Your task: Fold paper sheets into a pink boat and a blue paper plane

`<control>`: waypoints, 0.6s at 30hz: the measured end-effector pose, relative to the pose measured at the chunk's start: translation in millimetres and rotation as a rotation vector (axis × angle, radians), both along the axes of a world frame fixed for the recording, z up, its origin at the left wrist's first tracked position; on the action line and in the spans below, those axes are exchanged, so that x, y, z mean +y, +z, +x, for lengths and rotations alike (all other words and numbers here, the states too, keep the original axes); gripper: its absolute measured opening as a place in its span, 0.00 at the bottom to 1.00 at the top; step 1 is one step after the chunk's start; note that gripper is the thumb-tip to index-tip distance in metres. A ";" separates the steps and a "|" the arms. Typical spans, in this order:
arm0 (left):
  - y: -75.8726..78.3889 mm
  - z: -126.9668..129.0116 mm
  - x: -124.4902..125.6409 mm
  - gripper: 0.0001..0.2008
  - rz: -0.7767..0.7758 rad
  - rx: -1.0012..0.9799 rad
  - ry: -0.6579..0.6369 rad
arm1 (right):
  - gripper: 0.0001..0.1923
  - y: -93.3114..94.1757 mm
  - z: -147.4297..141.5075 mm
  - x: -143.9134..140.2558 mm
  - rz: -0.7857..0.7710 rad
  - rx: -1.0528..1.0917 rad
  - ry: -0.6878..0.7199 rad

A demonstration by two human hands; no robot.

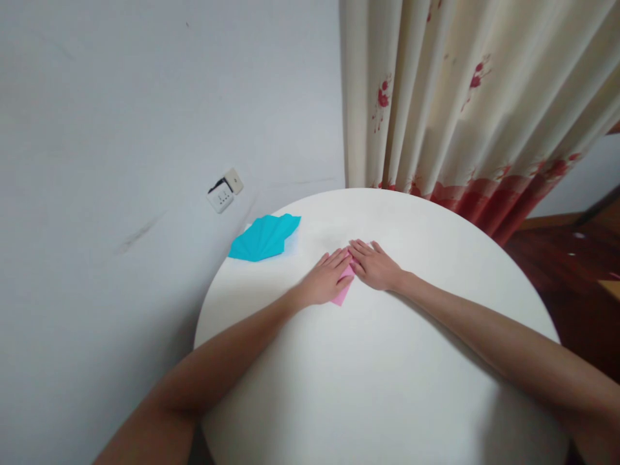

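A piece of pink paper (343, 294) lies flat on the white round table (368, 361), mostly covered by my hands. My left hand (325, 279) rests palm down over its left part, fingers stretched out. From the right, my right hand (374, 265) lies flat on the paper's upper end, its fingers extended and almost meeting the left fingertips. How the paper is folded beneath them is hidden. Left of my hands, near the table's far left edge, sits a folded blue paper shape (264, 239) with fan-like creases.
A pale wall (121, 129) runs along the table's left side, with a white socket (221, 197) just above table height. Beyond the back right edge hangs a cream curtain (416, 97) with red flowers. Dark reddish floor (557, 258) shows at the right.
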State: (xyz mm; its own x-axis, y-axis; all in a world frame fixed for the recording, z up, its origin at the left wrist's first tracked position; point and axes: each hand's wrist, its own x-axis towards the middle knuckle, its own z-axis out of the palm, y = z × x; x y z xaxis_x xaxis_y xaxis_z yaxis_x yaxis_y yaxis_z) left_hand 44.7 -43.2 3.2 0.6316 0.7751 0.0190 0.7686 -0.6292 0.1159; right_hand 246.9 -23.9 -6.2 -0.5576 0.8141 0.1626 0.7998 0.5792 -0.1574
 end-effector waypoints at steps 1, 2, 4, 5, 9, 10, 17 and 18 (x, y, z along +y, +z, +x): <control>0.5 -0.9 0.7 0.29 -0.003 -0.002 -0.009 | 0.32 0.1 0.0 0.0 -0.005 0.002 0.001; 0.8 -1.9 1.7 0.29 -0.005 -0.005 -0.019 | 0.32 0.3 0.1 -0.1 -0.010 0.003 0.003; 1.1 -4.2 4.1 0.28 -0.010 -0.011 -0.044 | 0.32 0.5 0.0 -0.3 -0.016 0.009 0.004; 1.2 -5.5 5.5 0.28 -0.014 -0.012 -0.057 | 0.32 0.5 -0.1 -0.4 -0.016 0.013 0.005; 1.8 -9.5 9.4 0.29 -0.032 -0.010 -0.086 | 0.32 0.1 -0.3 -0.1 -0.014 0.034 0.028; 2.2 -9.8 9.8 0.29 -0.035 -0.013 -0.086 | 0.32 0.0 -0.1 0.2 -0.015 0.039 0.037; 3.1 -8.9 11.0 0.30 -0.077 -0.048 -0.079 | 0.32 0.0 1.0 2.3 -0.036 0.048 0.042; 2.8 -9.0 11.3 0.30 -0.078 -0.052 -0.081 | 0.32 0.0 0.8 2.4 -0.036 0.046 0.034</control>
State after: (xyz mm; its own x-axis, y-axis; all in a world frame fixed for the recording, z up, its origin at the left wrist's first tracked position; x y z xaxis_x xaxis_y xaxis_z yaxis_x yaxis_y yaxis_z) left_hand 35.8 -31.9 6.0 0.6920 0.7218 -0.0056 0.7073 -0.6765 0.2053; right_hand 247.7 -21.4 -6.3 -0.5773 0.8008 0.1596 0.7714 0.5989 -0.2151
